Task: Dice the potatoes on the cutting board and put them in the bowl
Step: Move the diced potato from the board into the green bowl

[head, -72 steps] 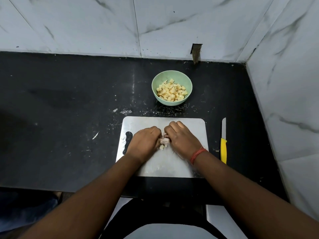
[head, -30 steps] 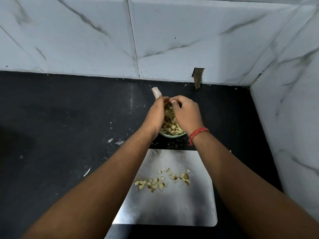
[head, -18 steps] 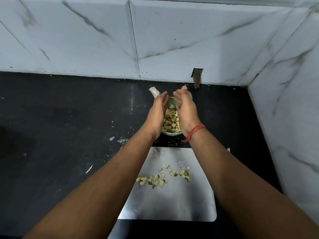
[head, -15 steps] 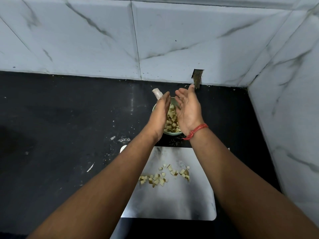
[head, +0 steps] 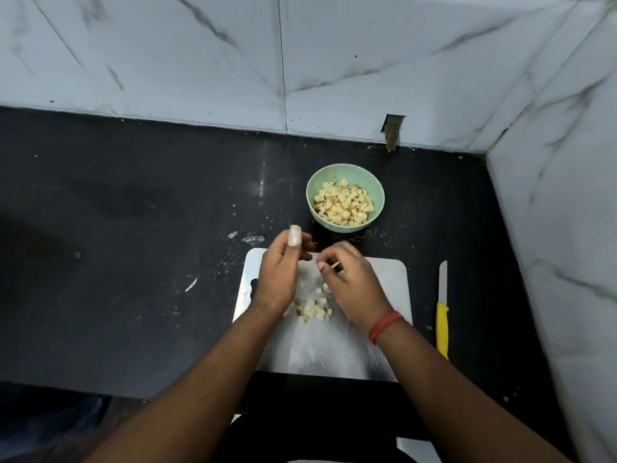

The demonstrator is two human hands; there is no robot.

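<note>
A pale green bowl full of diced potato sits on the black counter behind a steel cutting board. A small heap of potato cubes lies on the board between my hands. My left hand hovers over the board's left part, fingers loosely apart, one fingertip wrapped in a bandage. My right hand is over the board's middle, fingers curled down towards the cubes, nothing clearly held.
A knife with a yellow handle lies on the counter right of the board, blade pointing away. Marble-tiled walls close off the back and the right side. Potato scraps and smears dot the black counter left of the board.
Both hands have come back from over the bowl to the cutting board, after letting potato cubes fall into the bowl. The view has tilted down.
</note>
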